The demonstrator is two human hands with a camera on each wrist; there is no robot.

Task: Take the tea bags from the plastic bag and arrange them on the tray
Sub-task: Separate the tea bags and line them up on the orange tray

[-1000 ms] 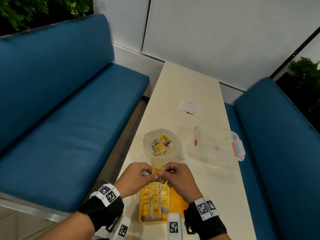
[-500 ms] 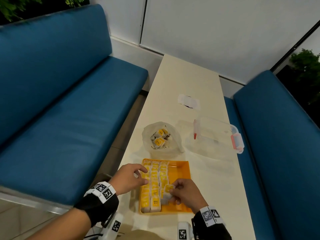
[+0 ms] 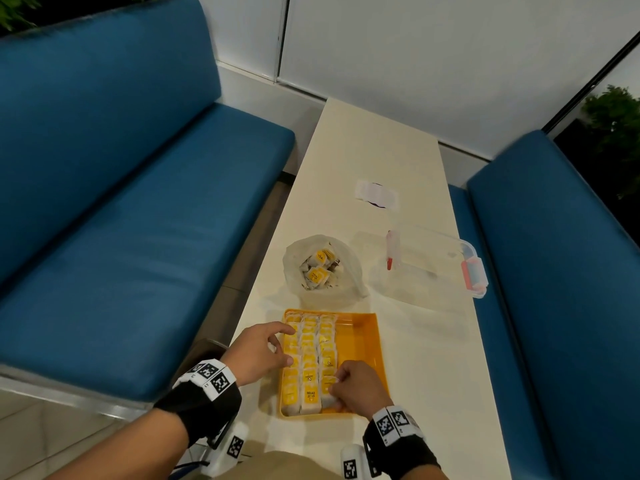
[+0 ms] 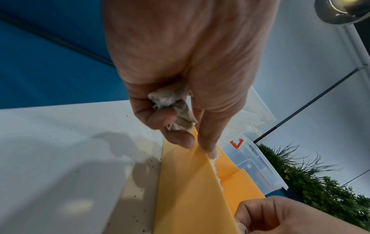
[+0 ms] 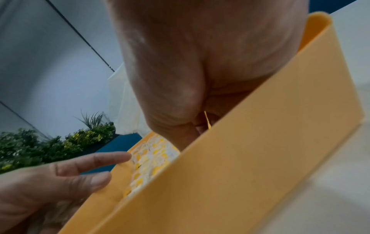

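An orange tray [image 3: 360,341] lies on the table near me, with tea bags [image 3: 310,355] packed in three rows along its left side. Beyond it the clear plastic bag [image 3: 322,268] stands open with several yellow-tagged tea bags inside. My right hand [image 3: 334,388] pinches a tea bag at the near end of the third row; its yellow tag [image 5: 207,120] shows between thumb and finger. My left hand [image 3: 282,344] rests at the tray's left rim [image 4: 190,190], and its curled fingers hold a crumpled tea bag [image 4: 174,109] against the palm.
A clear lidded box with red clips [image 3: 433,261] sits right of the bag, and a white paper slip [image 3: 377,195] lies farther back. Blue benches [image 3: 138,202] flank the narrow table [image 3: 415,341]. The tray's right half is bare.
A second ago both hands held one tea bag above the tray. My right hand has since carried it down to the third row's near end, and my left hand has moved to the tray's left rim.
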